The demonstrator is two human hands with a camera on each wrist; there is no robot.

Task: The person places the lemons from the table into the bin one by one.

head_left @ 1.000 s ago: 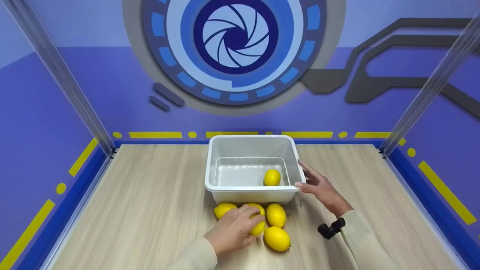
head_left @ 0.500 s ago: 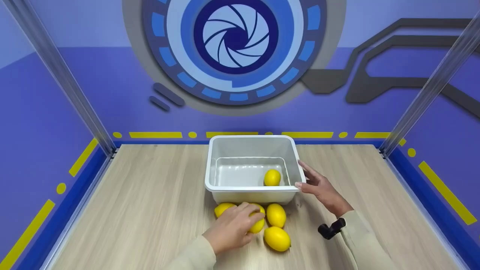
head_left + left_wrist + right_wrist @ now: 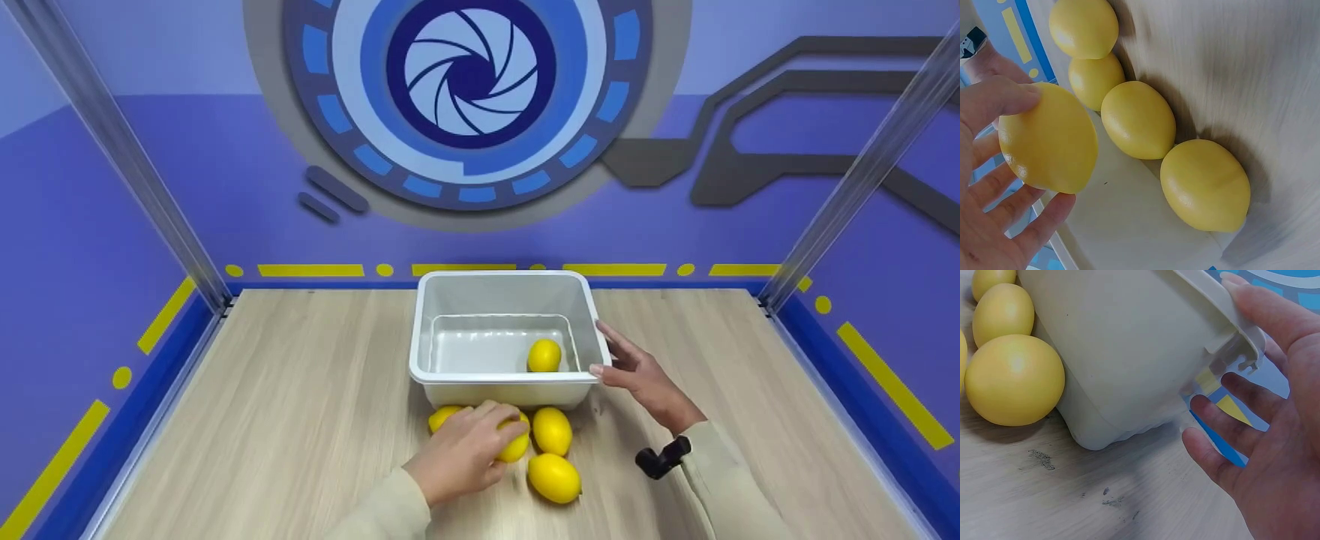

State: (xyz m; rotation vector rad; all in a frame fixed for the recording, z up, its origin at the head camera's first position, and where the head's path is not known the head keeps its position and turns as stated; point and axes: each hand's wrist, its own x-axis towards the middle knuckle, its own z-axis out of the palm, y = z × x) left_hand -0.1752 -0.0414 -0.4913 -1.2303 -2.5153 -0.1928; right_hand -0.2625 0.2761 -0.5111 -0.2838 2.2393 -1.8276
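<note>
Left hand (image 3: pixel 461 456) has thumb and fingers curled round a lemon (image 3: pixel 1048 138), near the front wall of the white bin (image 3: pixel 504 382); the head view puts it in the row of lemons on the wooden table (image 3: pixel 300 420), though whether it has cleared the surface I cannot tell. Right hand (image 3: pixel 637 375) is spread, thumb on the bin's right front rim corner, fingers straight alongside the outer wall, bracing it, not gripping.

Largest first: table, then bin standing upright with its opening up and one lemon inside (image 3: pixel 544 355) at the right front of the floor. Then the loose lemons just in front of the bin: one at the left (image 3: pixel 441 416) half hidden by the left hand, one upright-looking lemon (image 3: pixel 552 430) beside the held one, and the nearest lemon (image 3: pixel 554 478) closest to the person.

Doing this step well, as I judge it: keep the grip across the held lemon's belly, lift straight up so the neighbours touching it don't roll, and clear the bin's front rim before moving over it. Right hand should hold the bin steady.

Orientation: in the left wrist view the held lemon's long axis runs diagonally across the palm, tips free past thumb and fingers. The nearest lemon's long axis lies slanted, pointed tip toward the right front.
</note>
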